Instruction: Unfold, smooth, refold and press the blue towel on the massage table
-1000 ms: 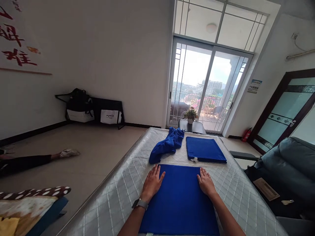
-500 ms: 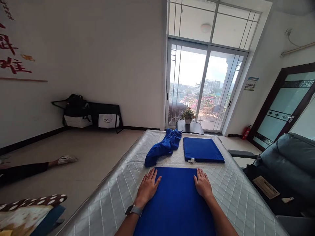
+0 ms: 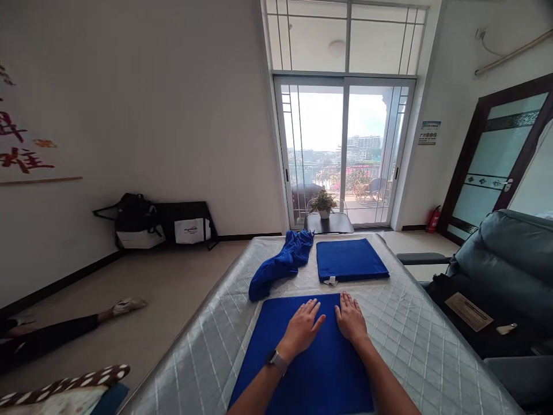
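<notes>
A flat blue cloth (image 3: pixel 276 340) lies spread on the quilted mattress in front of me. My left hand (image 3: pixel 301 325) rests flat on its upper middle, fingers stretched out, a watch (image 3: pixel 276 360) on the wrist. Along the cloth's upper right edge my right hand (image 3: pixel 351 317) lies with fingers extended, touching the fabric. Just beyond, a folded blue cloth (image 3: pixel 352 258) with a white tag lies neatly at the right. To its left is a crumpled blue cloth (image 3: pixel 279 266) in a loose heap.
The silvery mattress (image 3: pixel 194 351) fills the middle. A dark armchair (image 3: pixel 510 276) stands at the right. Behind the mattress a potted plant (image 3: pixel 324 203) sits on a black chair (image 3: pixel 330 223) before glass doors. At the left, a person's leg (image 3: pixel 86 324) stretches over the floor, near a polka-dot fabric (image 3: pixel 86 380).
My left hand has slid right from the cloth's left edge to its upper middle. My right hand stays near the upper right corner. The view has turned slightly.
</notes>
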The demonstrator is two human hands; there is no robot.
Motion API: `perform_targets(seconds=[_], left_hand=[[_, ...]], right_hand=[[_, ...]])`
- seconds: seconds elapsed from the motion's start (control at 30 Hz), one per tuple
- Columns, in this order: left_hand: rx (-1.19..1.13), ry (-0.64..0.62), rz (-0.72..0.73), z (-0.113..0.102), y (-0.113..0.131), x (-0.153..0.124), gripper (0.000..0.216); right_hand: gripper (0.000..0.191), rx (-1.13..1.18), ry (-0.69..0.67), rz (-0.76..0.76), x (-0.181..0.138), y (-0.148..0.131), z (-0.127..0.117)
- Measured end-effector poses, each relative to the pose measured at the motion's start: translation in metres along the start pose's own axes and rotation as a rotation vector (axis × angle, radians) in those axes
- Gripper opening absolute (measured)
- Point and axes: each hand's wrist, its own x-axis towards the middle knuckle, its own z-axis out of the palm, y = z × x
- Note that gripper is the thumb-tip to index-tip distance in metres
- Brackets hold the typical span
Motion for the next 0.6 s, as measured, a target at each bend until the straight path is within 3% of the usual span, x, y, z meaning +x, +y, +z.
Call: perform_targets(seconds=[0.13, 0.23, 0.4, 0.6], left_hand=[[-0.013, 0.01, 0.087, 0.028, 0.057, 0.043, 0.056], [-0.005, 0.031, 0.095, 0.042, 0.068, 0.053, 0.053], [0.041, 0.025, 0.003, 0.043, 0.04, 0.037, 0.058], [0.111, -0.001, -0.169, 0.016, -0.034, 0.007, 0.067]], right_hand=[[0.062, -0.019, -0.002, -0.037, -0.003, 0.003, 0.001], [0.065, -0.063, -0.001, -0.05, -0.002, 0.005, 0.005], [0.062, -0.055, 0.008, -0.036, 0.003, 0.004, 0.007], [0.065, 0.019, -0.002, 0.014, 0.004, 0.001, 0.004]])
